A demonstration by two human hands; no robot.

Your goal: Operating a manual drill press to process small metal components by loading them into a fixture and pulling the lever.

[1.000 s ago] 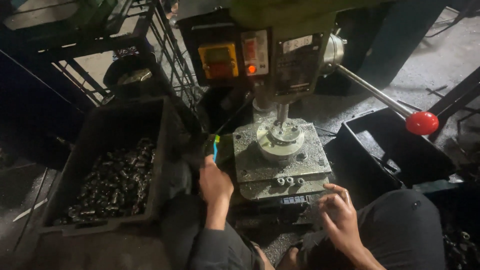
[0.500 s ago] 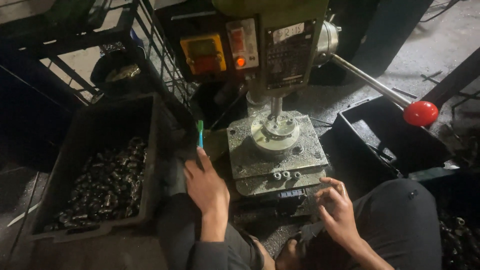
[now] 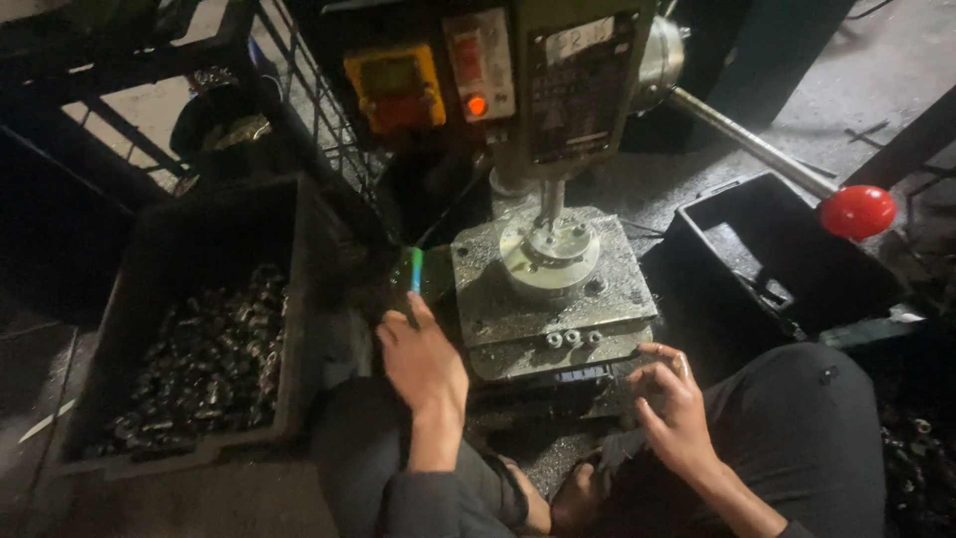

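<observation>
I sit at a drill press whose grey metal table (image 3: 498, 299) carries a round fixture (image 3: 548, 254) under the spindle. My left hand (image 3: 423, 364) rests at the table's left front corner. Its fingers hold the lower end of a short green stick (image 3: 416, 269) that points up. My right hand (image 3: 672, 399) hovers at the table's front right corner with the fingers curled inward. Whether they pinch a small part is hidden. Three small metal rings (image 3: 571, 339) lie along the table's front edge.
A dark bin (image 3: 129, 299) with several small metal parts stands at my left. A black bin (image 3: 697, 224) stands at the right, under the feed lever with its red ball knob (image 3: 856, 211). The control box with an orange lamp (image 3: 476, 105) is above the table.
My left hand with the green stick drifted a little left, then came back close to the table's left edge. My right hand stayed at the front right corner.
</observation>
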